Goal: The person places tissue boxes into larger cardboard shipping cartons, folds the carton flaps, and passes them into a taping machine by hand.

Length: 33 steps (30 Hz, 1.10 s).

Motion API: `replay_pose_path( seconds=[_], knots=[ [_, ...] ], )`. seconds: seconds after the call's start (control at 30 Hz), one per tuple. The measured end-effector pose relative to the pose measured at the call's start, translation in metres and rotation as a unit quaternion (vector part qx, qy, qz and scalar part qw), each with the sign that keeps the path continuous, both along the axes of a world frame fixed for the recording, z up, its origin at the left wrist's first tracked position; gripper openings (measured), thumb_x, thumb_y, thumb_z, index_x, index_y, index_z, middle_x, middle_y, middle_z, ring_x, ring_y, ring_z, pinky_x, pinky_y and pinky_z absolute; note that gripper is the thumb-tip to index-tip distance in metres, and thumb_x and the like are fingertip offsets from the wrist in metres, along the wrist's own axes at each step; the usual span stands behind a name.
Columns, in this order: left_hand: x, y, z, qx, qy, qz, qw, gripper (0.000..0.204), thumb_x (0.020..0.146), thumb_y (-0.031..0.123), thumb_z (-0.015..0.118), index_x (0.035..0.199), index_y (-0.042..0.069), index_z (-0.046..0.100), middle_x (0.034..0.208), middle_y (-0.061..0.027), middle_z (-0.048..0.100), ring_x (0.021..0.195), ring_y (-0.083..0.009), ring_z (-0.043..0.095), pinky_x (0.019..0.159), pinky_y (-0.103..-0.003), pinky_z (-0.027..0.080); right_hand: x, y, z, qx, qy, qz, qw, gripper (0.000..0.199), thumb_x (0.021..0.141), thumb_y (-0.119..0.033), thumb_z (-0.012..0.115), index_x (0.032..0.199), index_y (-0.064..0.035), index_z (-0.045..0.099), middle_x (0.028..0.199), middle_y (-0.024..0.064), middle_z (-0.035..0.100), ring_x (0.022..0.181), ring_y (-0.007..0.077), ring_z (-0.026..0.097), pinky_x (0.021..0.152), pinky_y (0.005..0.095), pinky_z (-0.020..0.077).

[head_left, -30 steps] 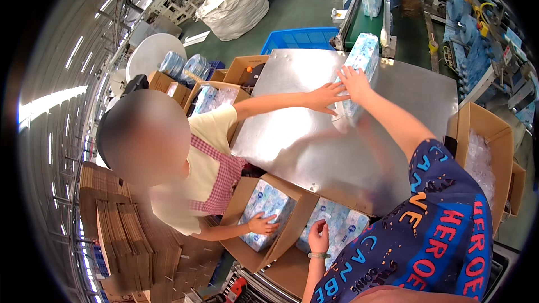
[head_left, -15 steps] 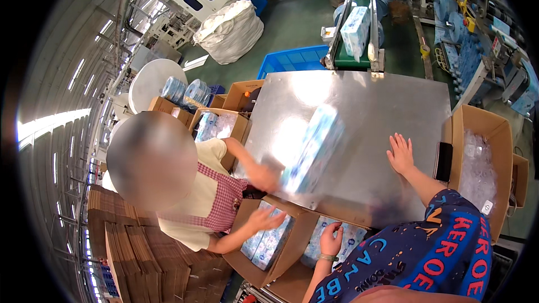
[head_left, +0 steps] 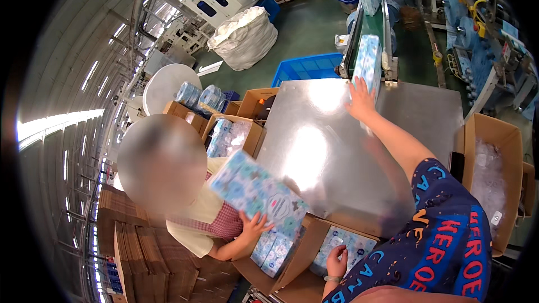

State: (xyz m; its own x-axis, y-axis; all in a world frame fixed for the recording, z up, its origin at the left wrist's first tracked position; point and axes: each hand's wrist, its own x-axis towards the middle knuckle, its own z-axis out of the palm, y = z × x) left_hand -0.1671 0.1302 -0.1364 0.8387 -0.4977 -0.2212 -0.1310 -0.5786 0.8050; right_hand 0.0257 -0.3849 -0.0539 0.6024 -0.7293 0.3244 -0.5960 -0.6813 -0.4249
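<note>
Two hands in view. Right hand (head_left: 361, 98) reaches across the steel table (head_left: 337, 151), fingers spread flat on an upright blue-white pack (head_left: 368, 63) at the table's far edge, long axis vertical; not clenched. Left hand (head_left: 336, 261), loosely curled, holds nothing, at the near carton (head_left: 314, 258).

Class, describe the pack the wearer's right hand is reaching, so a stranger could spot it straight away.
Start at the big shiny metal table. At its far edge a green conveyor ends; there the right hand touches a blue-and-white patterned pack. Unlike the pack in the co-worker's hand, it stands on end.
</note>
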Motion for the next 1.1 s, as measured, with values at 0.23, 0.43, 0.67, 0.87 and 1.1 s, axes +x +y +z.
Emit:
replay_pose_path(
  seconds=[0.23, 0.43, 0.67, 0.87, 1.1],
  knots=[
    [0.008, -0.020, 0.020, -0.027, -0.100, 0.021, 0.994, 0.018, 0.091, 0.011, 0.066, 0.107, 0.003, 0.070, 0.101, -0.0150, 0.071, 0.093, -0.0290, 0.068, 0.085, -0.037, 0.053, -0.005, 0.014, -0.025, 0.025, 0.172, 0.044, 0.984, 0.066, 0.081, -0.052, 0.072, 0.132, -0.0115, 0.058, 0.162, 0.0165, 0.021, 0.148, 0.0376, 0.019, 0.098, 0.0665, 0.0428],
    [0.040, -0.057, 0.058, -0.057, -0.306, -0.013, 0.950, 0.018, 0.080, 0.002, 0.070, 0.098, 0.005, 0.069, 0.107, -0.0140, 0.068, 0.101, -0.0345, 0.062, 0.091, -0.042, 0.049, -0.089, 0.127, -0.011, 0.048, 0.171, 0.197, 0.964, 0.064, 0.082, -0.052, 0.070, 0.125, -0.0059, 0.062, 0.154, 0.0184, 0.035, 0.138, 0.0373, 0.035, 0.100, 0.0561, 0.0475],
    [0.078, -0.146, 0.085, 0.031, -0.409, -0.116, 0.905, 0.062, 0.077, 0.027, 0.079, 0.130, 0.004, 0.055, 0.132, -0.0208, 0.054, 0.120, -0.0423, 0.051, 0.103, -0.051, 0.040, -0.118, 0.098, 0.032, 0.123, 0.073, 0.239, 0.960, 0.062, 0.084, -0.052, 0.068, 0.122, -0.0028, 0.066, 0.146, 0.0217, 0.046, 0.138, 0.0363, 0.040, 0.109, 0.0486, 0.0417],
    [0.092, -0.173, 0.053, 0.208, -0.318, -0.190, 0.905, 0.105, 0.066, 0.040, 0.087, 0.150, 0.007, 0.034, 0.135, -0.0162, 0.052, 0.126, -0.0353, 0.049, 0.110, -0.059, 0.031, -0.114, 0.013, -0.034, 0.203, 0.133, 0.112, 0.964, 0.052, 0.089, -0.053, 0.062, 0.110, -0.0063, 0.073, 0.127, 0.0206, 0.062, 0.122, 0.0369, 0.056, 0.100, 0.0438, 0.0468],
    [0.112, -0.156, 0.065, 0.239, -0.345, -0.296, 0.858, 0.105, 0.065, 0.035, 0.087, 0.152, 0.013, 0.032, 0.139, -0.0118, 0.048, 0.130, -0.0304, 0.047, 0.114, -0.060, 0.025, -0.197, 0.054, -0.040, 0.293, 0.155, 0.120, 0.936, 0.053, 0.093, -0.052, 0.055, 0.090, -0.0034, 0.076, 0.090, 0.0175, 0.072, 0.088, 0.0369, 0.068, 0.082, 0.0445, 0.0529]
  ],
)
